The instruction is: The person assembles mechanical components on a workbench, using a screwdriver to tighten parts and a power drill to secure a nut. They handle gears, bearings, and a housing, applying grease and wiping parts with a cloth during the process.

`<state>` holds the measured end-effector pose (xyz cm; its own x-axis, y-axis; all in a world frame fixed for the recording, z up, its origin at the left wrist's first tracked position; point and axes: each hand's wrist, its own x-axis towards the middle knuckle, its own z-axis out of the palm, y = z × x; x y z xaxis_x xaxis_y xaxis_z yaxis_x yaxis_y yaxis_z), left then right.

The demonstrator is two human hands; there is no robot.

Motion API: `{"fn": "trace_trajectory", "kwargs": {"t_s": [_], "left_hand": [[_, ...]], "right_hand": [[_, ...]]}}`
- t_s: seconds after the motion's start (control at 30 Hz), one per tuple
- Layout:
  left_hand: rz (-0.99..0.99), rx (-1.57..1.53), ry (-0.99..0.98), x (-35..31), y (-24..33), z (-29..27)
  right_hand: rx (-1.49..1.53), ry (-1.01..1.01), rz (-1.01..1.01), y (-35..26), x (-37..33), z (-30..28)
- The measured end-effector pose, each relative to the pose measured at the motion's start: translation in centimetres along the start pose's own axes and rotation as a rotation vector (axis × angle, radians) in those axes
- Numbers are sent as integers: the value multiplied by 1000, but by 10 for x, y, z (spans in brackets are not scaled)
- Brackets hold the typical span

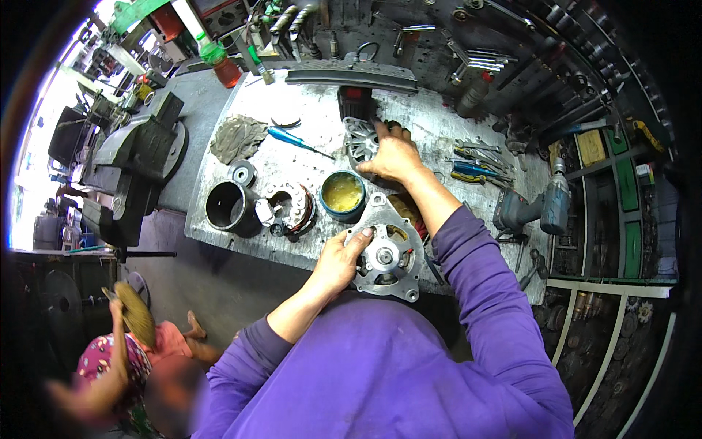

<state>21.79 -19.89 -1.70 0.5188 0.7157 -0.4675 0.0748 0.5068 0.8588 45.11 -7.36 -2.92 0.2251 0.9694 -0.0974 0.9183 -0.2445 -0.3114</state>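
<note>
My left hand (336, 265) is closed on the rim of a silver alternator housing (398, 274), held upright against the table's near edge, its shaft end facing me. My right arm reaches across to a second silver alternator cover (357, 137), which my right hand (397, 154) grips from its right side. Between the hands stands a round blue tub of yellowish grease (343, 193). Left of the tub sits a ring-shaped stator with copper windings (296, 208). A dark hollow cylinder (227, 205) is beside it.
On the worktable lie a blue screwdriver (296, 139), a grey rag (238, 139), and several pliers and wrenches (479, 164). A cordless impact driver (537, 205) rests at the right edge. A large bench vise (135, 154) stands left. Another person (139, 351) sits low at the left.
</note>
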Motion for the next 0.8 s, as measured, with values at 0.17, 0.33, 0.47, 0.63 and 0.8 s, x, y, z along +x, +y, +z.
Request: {"fn": "trace_trajectory", "kwargs": {"t_s": [0.17, 0.33, 0.47, 0.63, 0.8], "left_hand": [[5, 28, -25, -1, 0, -3], [7, -112, -116, -1, 7, -2], [168, 67, -55, 0, 11, -3], [-139, -415, -46, 3, 7, -3], [-176, -437, -28, 8, 3, -3]], "right_hand": [[313, 173, 5, 9, -21, -34], [794, -3, -202, 7, -143, -103], [450, 4, -349, -25, -208, -107], [284, -17, -286, -53, -230, -88], [183, 18, -246, -55, -237, -86]]}}
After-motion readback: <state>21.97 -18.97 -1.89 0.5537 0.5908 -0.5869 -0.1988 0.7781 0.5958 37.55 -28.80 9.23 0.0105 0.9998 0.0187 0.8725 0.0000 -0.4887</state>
